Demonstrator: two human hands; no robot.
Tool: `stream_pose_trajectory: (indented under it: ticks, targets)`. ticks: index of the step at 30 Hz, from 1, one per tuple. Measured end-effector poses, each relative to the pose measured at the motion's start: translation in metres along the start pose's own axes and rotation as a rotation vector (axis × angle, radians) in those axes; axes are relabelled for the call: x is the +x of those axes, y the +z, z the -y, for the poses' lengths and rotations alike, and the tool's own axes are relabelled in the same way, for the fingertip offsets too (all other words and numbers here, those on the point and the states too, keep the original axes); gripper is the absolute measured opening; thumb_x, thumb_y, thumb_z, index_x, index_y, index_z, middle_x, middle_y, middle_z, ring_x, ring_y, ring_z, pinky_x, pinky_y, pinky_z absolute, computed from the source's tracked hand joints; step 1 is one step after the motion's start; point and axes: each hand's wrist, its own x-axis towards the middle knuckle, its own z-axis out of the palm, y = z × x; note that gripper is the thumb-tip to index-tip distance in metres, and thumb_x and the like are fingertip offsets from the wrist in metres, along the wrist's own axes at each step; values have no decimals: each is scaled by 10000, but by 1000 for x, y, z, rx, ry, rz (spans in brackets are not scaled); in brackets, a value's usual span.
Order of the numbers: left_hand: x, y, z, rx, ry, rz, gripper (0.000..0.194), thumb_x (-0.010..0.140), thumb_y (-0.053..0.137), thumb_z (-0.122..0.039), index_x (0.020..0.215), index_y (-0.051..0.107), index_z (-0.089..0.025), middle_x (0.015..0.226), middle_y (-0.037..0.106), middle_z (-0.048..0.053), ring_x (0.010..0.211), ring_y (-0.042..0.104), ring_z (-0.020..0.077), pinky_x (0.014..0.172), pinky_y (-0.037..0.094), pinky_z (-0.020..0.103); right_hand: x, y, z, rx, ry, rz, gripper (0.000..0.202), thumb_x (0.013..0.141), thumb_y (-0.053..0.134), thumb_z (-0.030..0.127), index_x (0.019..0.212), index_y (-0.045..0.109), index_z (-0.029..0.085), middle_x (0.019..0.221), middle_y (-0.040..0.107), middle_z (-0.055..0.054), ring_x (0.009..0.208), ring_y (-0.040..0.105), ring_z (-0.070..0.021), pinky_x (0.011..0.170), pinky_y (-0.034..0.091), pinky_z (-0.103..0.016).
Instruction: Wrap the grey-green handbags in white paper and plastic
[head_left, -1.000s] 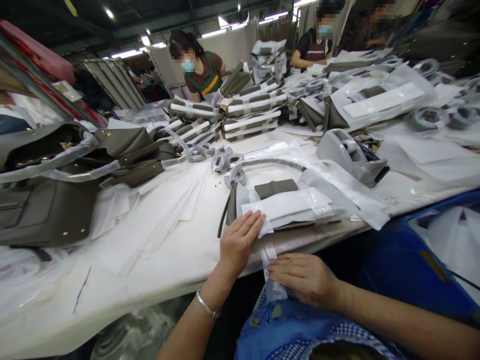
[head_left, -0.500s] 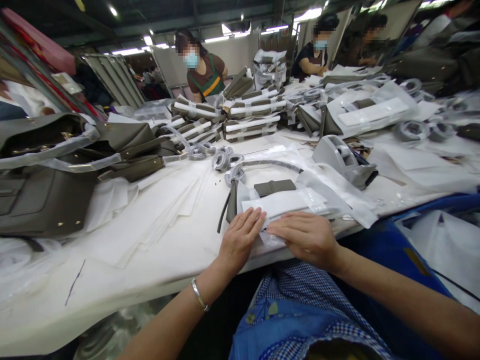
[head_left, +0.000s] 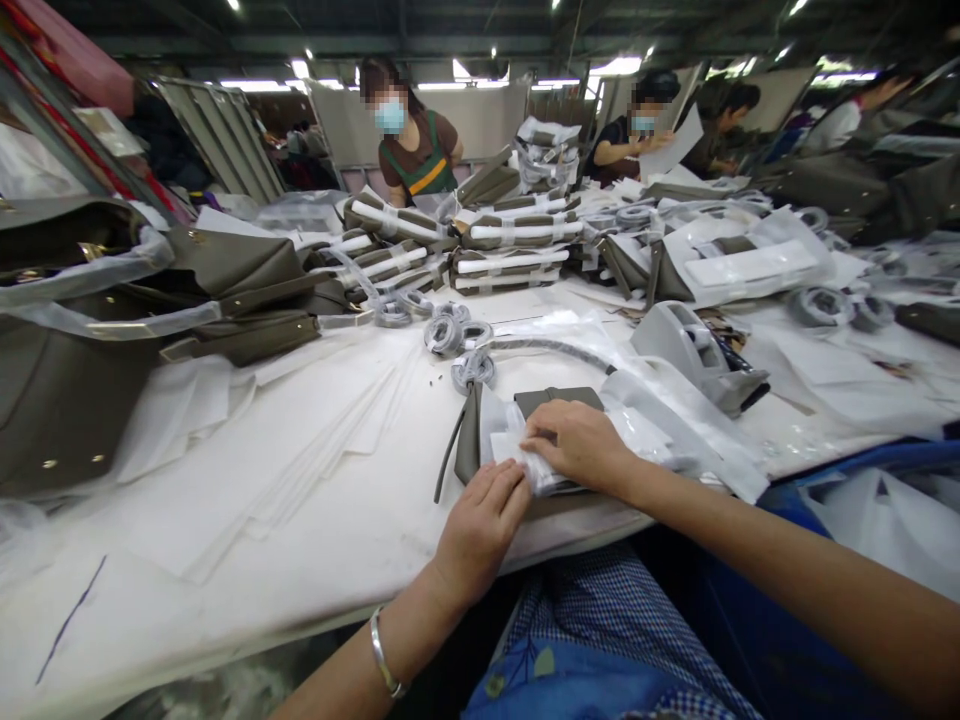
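Observation:
An olive-grey handbag lies near the table's front edge, partly covered by white wrapping with shiny clear patches on it. My left hand rests on the wrapping's front edge, fingers stretched out side by side. Just above it, my right hand bends over the bag, its fingers curled and pinching at the wrapping; the fingertips are partly hidden. A wrapped handle arches behind the bag. To the right stands a grey tape dispenser.
Stacked wrapped bags fill the table's middle back. Larger olive bags and loose white sheets lie to the left. Coiled straps sit behind the handbag. A blue bin stands at right. Masked co-workers are across the table.
My right hand has moved up and left, from the bag's front edge onto the wrapping. My left hand stays at the edge, slightly lower in view. A co-worker at back right now holds up a sheet.

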Motion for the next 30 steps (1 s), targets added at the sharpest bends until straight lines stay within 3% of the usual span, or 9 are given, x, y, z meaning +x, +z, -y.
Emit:
stream_pose_trajectory:
  ticks: [4,8,11,14,17,21,25,27,30]
  targets:
    - [-2,-1,1,-69,-77,4,280,944,516,-77,1206,612,-108,1222,668,128,1181,598,216,1061,497,365,8,0,-4,79,30,114,105,845,703,290,820,671,193,953,693,-35,917,614,-201,806,448,-307]
    - [2,-3,-1,-22,-78,70,430,952,510,-96,1378,516,-148,1431,547,144,1243,561,237,1045,509,387,15,-2,-7,138,90,193,98,847,679,296,807,671,207,927,680,-18,858,618,-185,737,429,-288]
    - [8,-4,-4,24,-78,131,433,946,525,-108,1378,519,-123,1374,608,114,1193,587,244,1034,523,392,19,0,-9,135,122,194,132,822,705,334,768,671,218,886,679,-11,804,620,-186,689,413,-289]
    - [12,-5,-7,57,-124,146,459,915,542,-58,1372,518,-91,1301,659,102,1143,611,236,1015,535,370,21,2,-12,164,135,135,142,825,714,336,768,666,216,870,673,-15,770,619,-181,683,429,-293]
    - [14,-7,-8,47,-174,155,535,888,582,-44,1410,481,-105,1275,677,78,1116,620,215,1015,528,331,14,-2,-15,255,64,22,40,856,679,213,892,666,201,901,682,-25,803,632,-174,766,480,-303]
    - [14,-8,-9,11,-217,133,597,863,621,-43,1430,461,-136,1250,694,40,1104,619,188,1019,513,281,-21,-9,-17,339,-126,-153,99,929,600,209,998,671,213,1122,700,-47,1075,627,-189,973,479,-341]
    - [13,-9,-9,11,-223,155,613,831,589,7,1415,477,-142,1251,694,42,1122,616,188,1017,514,286,-60,-20,-23,305,-248,-154,148,955,580,253,1020,712,241,1148,720,-35,1106,638,-186,1017,485,-353]
    - [12,-10,-10,28,-211,160,621,813,550,36,1403,490,-150,1255,692,47,1128,619,196,1016,518,301,-69,-31,-36,285,-235,-162,174,959,574,264,1059,716,251,1127,734,-27,1094,652,-182,1015,496,-344]
    - [11,-9,-8,57,-183,149,647,792,512,51,1403,490,-161,1258,690,50,1127,626,209,1006,526,318,-67,-58,-81,163,-35,-313,208,955,562,281,1097,710,243,1169,720,-48,1137,638,-205,1051,473,-384]
